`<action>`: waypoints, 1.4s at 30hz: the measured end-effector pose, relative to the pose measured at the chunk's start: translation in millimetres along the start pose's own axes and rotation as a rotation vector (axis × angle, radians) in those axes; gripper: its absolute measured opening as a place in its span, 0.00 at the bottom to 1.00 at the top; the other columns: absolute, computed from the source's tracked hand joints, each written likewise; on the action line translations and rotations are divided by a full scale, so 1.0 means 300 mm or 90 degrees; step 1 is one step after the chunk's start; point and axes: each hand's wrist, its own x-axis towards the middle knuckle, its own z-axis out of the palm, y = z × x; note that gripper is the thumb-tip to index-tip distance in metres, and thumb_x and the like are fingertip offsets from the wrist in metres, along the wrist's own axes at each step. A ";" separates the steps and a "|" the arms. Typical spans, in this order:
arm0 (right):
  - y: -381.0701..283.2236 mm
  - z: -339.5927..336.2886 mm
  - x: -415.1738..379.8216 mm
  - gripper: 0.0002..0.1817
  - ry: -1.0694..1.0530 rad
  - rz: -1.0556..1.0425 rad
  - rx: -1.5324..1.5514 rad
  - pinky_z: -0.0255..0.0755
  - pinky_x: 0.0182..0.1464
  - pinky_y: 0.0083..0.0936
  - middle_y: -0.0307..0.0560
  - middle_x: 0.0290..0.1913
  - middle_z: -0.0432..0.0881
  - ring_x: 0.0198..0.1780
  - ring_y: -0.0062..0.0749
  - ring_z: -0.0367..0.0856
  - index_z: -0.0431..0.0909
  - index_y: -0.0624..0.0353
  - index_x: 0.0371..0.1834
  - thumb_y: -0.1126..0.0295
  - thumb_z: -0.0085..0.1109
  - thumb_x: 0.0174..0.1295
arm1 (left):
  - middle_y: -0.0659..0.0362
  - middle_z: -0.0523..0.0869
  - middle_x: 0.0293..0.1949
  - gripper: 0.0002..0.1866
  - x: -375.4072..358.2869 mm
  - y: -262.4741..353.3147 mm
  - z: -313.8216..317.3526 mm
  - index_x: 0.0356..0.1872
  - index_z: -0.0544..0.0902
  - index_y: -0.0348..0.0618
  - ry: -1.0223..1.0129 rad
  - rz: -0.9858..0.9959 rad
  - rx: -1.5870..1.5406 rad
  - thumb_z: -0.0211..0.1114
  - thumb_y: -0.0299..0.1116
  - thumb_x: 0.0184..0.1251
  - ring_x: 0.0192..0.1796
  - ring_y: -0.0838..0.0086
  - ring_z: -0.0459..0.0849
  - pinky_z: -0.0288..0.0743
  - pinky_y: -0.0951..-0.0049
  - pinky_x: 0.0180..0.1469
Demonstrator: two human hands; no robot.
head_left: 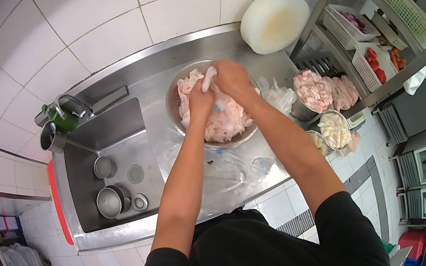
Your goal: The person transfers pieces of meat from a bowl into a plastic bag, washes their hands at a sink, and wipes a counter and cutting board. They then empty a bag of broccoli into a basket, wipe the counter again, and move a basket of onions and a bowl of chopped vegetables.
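A large perforated metal colander (174, 111) stands on the steel counter, heaped with pale pink raw meat pieces (228, 124) that look like chicken. Above the heap, my left hand (201, 102) and my right hand (232, 78) are close together, both closed. A twisted strip of pale raw meat (208, 79) stretches between them, with fingers of each hand gripping it. My forearms hide part of the colander's near side. Crumpled clear plastic bags (228, 172) lie on the counter between my arms, and another plastic bag (279, 98) rests to the colander's right.
The steel sink (132, 141) at left holds several metal pots (109, 202). A tap (79, 106) and green bottle (63, 121) stand behind it. Right of the counter are metal containers of raw meat (313, 91) and pale pieces (335, 129). A round white board (274, 21) leans against the wall.
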 end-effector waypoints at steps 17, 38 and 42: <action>0.059 0.019 0.086 0.16 -0.008 0.120 0.061 0.74 0.52 0.42 0.58 0.42 0.84 0.47 0.53 0.81 0.85 0.55 0.44 0.70 0.57 0.51 | 0.46 0.82 0.50 0.22 -0.079 -0.016 -0.054 0.52 0.79 0.38 0.091 -0.004 0.059 0.64 0.35 0.56 0.49 0.52 0.82 0.72 0.60 0.55; 0.108 -0.028 -0.075 0.24 -0.098 0.483 1.117 0.76 0.47 0.37 0.48 0.56 0.73 0.53 0.44 0.77 0.65 0.52 0.63 0.52 0.51 0.70 | 0.59 0.80 0.40 0.12 0.219 0.147 -0.016 0.46 0.76 0.38 -0.180 0.082 -0.391 0.50 0.33 0.73 0.40 0.77 0.77 0.72 0.74 0.43; 0.066 -0.005 -0.026 0.28 -0.026 0.469 1.067 0.68 0.57 0.38 0.48 0.59 0.72 0.60 0.36 0.70 0.62 0.53 0.67 0.49 0.49 0.70 | 0.66 0.74 0.25 0.15 0.183 0.244 0.014 0.28 0.78 0.40 -0.115 0.084 -0.297 0.56 0.40 0.70 0.30 0.82 0.67 0.62 0.75 0.31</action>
